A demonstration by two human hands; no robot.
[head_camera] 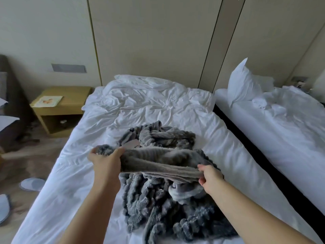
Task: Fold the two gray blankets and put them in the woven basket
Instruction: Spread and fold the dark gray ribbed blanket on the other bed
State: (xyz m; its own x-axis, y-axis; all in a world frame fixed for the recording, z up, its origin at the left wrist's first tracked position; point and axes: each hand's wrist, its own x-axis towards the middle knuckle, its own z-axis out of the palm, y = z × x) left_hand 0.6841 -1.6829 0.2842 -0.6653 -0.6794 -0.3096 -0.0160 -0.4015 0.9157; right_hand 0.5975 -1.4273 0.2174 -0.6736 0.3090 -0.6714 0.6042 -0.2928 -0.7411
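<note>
A gray ribbed fleece blanket [158, 162] is stretched between my two hands above the white bed [73, 173]. My left hand [105, 161] grips its left end, fingers curled round the bunched cloth. My right hand [209, 176] pinches the right end of the same edge. The rest of the gray blanket cloth [168, 208] lies crumpled in a heap on the bed below and behind my hands. I cannot tell where one blanket ends and the other begins. No woven basket is in view.
A second white bed [281, 131] with an upright pillow [242, 85] stands to the right across a dark gap. A wooden nightstand [59, 110] is at the left by the wall. White slippers [31, 184] lie on the wooden floor at the left.
</note>
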